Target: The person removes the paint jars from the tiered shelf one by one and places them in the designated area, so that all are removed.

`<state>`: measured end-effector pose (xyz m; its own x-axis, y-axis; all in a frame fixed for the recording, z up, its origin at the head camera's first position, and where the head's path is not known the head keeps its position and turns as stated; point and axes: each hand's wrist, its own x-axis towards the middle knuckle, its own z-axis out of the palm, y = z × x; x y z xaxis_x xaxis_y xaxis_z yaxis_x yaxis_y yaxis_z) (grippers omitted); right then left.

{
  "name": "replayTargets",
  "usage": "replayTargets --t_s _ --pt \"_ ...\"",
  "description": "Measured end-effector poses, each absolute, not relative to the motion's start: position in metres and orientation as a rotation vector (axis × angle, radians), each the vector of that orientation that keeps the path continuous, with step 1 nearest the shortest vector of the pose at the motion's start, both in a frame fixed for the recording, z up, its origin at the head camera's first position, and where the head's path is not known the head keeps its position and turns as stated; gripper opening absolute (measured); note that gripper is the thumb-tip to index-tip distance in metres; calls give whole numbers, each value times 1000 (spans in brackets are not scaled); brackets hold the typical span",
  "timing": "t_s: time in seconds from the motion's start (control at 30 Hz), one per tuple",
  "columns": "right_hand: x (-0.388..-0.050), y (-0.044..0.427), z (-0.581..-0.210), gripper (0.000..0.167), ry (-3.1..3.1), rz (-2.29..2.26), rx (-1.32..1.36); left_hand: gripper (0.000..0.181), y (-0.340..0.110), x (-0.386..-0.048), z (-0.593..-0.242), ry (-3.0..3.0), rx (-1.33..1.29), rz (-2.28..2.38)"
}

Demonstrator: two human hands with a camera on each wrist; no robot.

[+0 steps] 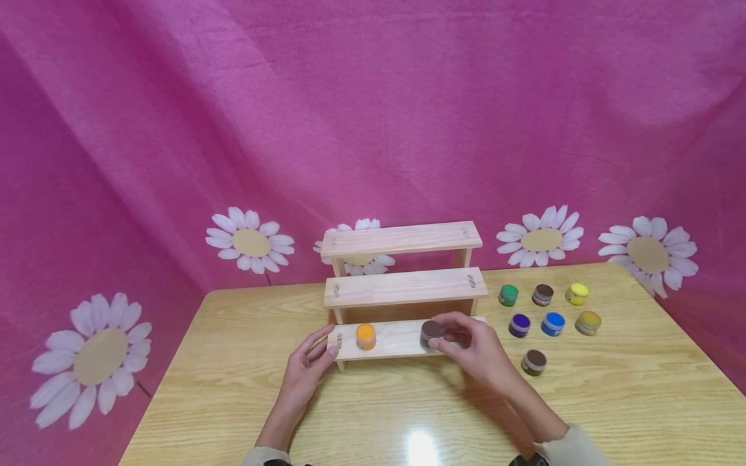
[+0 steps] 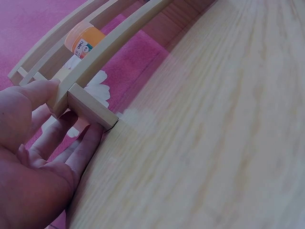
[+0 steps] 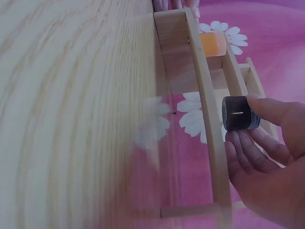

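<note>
A three-tiered wooden shelf stands on the table. My left hand grips the left end of its lowest tier; in the left wrist view, the thumb lies against the plank and fingers are by the end support. An orange paint jar stands on that tier towards the left. My right hand pinches a dark, blackish paint jar between thumb and fingers at the lowest tier's right part. Whether that jar's base touches the plank, I cannot tell.
Right of the shelf stand several paint jars: green, yellow, purple, blue, ochre, and two dark brown ones, at the back and front. A pink flowered cloth hangs behind the table.
</note>
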<state>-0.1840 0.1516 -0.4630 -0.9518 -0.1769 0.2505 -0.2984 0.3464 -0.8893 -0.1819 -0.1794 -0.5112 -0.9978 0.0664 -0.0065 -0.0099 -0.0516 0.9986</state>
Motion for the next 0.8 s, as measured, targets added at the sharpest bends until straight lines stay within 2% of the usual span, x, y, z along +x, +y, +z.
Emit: replayTargets --t_s 0.43,0.8 --pt "-164 176 -443 30 -2427 1648 495 54 -180 -181 -512 2135 61 2226" --pt "-154 204 -437 32 -2422 1562 428 54 -179 -181 -512 2133 47 2229"
